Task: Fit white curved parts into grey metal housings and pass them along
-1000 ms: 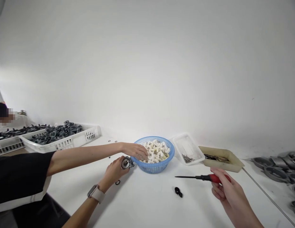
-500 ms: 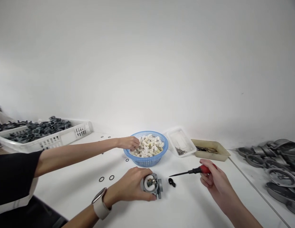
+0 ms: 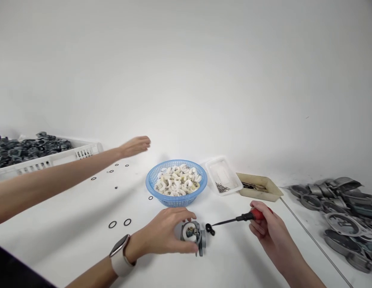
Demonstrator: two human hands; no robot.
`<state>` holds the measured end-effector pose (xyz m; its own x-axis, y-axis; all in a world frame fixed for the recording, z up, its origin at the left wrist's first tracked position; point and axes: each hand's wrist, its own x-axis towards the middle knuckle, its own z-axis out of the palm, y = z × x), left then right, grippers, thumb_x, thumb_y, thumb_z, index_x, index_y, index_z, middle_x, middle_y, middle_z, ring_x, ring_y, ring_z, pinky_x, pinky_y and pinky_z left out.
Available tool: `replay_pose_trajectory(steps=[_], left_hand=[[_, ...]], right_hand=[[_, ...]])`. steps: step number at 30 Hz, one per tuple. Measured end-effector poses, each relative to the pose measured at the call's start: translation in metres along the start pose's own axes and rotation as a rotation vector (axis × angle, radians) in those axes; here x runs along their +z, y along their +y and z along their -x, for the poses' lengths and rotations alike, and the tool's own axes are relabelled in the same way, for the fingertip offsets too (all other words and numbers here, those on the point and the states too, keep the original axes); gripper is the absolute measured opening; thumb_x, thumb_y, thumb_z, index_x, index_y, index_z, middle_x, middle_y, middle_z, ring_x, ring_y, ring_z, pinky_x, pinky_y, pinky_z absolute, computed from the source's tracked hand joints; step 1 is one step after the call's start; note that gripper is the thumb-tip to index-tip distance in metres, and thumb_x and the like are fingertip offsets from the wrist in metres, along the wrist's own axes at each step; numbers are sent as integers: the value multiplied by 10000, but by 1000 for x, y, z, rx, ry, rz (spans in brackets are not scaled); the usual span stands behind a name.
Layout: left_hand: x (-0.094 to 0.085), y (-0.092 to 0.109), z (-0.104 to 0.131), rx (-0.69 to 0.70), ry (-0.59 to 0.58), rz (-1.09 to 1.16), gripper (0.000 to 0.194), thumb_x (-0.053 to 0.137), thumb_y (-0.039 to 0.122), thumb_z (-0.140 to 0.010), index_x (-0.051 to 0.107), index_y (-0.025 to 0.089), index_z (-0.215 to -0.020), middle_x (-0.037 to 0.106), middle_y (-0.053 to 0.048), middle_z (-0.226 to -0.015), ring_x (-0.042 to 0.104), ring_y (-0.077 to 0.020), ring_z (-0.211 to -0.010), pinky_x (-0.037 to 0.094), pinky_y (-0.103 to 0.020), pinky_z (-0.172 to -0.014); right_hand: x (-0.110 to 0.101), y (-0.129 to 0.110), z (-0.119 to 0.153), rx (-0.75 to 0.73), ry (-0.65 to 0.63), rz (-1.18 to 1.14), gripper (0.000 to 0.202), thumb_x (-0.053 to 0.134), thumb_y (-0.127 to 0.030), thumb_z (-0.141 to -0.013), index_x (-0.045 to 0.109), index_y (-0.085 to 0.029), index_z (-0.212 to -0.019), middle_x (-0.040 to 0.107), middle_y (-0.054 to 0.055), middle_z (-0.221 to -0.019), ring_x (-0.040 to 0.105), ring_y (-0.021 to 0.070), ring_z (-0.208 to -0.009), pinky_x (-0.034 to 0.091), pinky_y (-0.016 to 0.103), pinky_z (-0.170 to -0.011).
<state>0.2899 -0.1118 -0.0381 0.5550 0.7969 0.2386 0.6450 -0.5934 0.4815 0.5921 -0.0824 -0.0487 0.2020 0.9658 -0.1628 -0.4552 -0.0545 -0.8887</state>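
Note:
My left hand (image 3: 166, 234), with a watch on its wrist, is wrapped round a grey metal carburetor body (image 3: 200, 236) on the white table. A white ring and brass parts show inside the body's round opening. In my right hand (image 3: 271, 228) is a screwdriver (image 3: 256, 214) with a red and black handle, its shaft pointing left. Its tip is close beside a small black part (image 3: 209, 229) lying just right of the body; whether they touch I cannot tell.
Behind my hands stands a blue basket (image 3: 150, 188) of white rings. Right of it are a white tray (image 3: 230, 176), a beige tray (image 3: 275, 192) and piled metal parts (image 3: 344, 220). Black rings (image 3: 113, 224) lie left. A co-worker's arm (image 3: 84, 170) reaches past a crate (image 3: 90, 150).
The co-worker's hand has left the basket and moved up and left. The view has shifted slightly. The screwdriver tip is now nearer the small black part.

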Motion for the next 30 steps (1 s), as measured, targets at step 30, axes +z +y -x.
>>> replay_pose_trajectory(steps=[30], left_hand=[[2,-5,5,17,81,344,132,616,257,-974,739,224,-940,688,-26,-1017,634,-150,-850,482,-251,-745]], right_hand=[[-2,5,-5,7,-10,66,365,865,-402,-707,565,-200,-755,411,-93,-602,271,51,-457,289,224,-394]])
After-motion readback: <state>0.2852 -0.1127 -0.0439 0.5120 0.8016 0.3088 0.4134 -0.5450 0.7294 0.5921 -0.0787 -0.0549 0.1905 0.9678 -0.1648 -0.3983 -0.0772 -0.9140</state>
